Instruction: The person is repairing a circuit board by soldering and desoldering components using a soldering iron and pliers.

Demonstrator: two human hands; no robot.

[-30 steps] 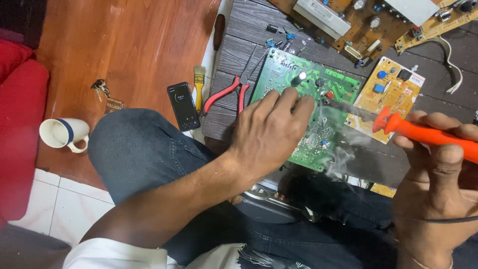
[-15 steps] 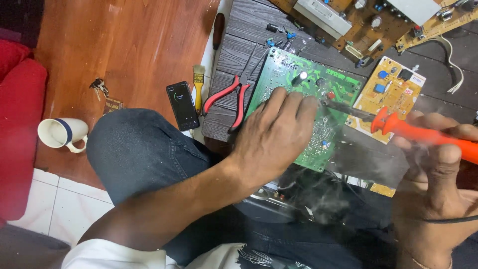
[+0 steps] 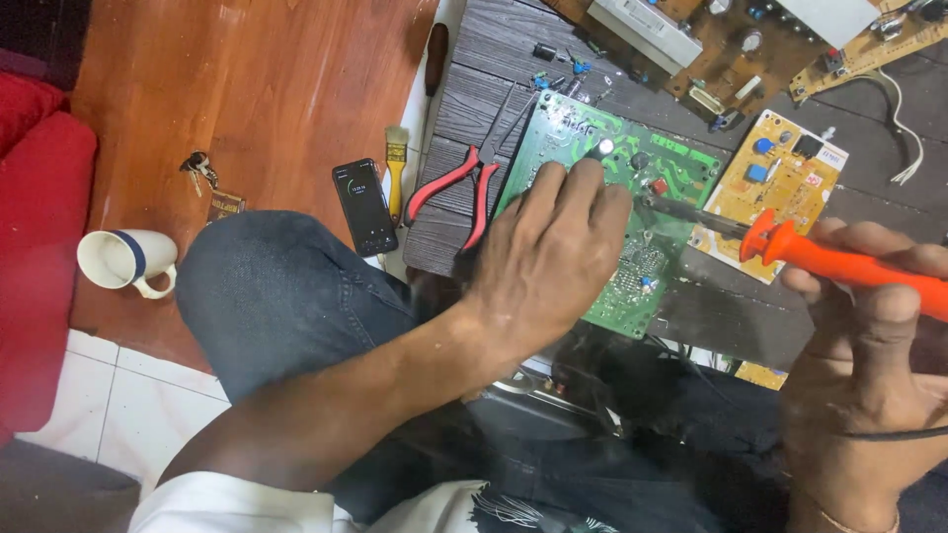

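Dark slatted board [image 3: 474, 118] over wood floor: green PCB [image 3: 632, 197] being pinned flat by left hand [image 3: 548, 262], fingers spread. Orange iron [image 3: 839, 265] being gripped in right hand [image 3: 869, 385], tip at PCB. Risk: fingertips being burned, tip close.

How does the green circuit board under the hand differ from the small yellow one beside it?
The green circuit board is larger than the yellow circuit board. The left hand presses on the green board and the tip of the orange soldering iron, held in the right hand, meets it; nothing touches the yellow board. The green one is half covered, the yellow one mostly in plain view. Both lie flat on the dark slatted surface and carry small components.
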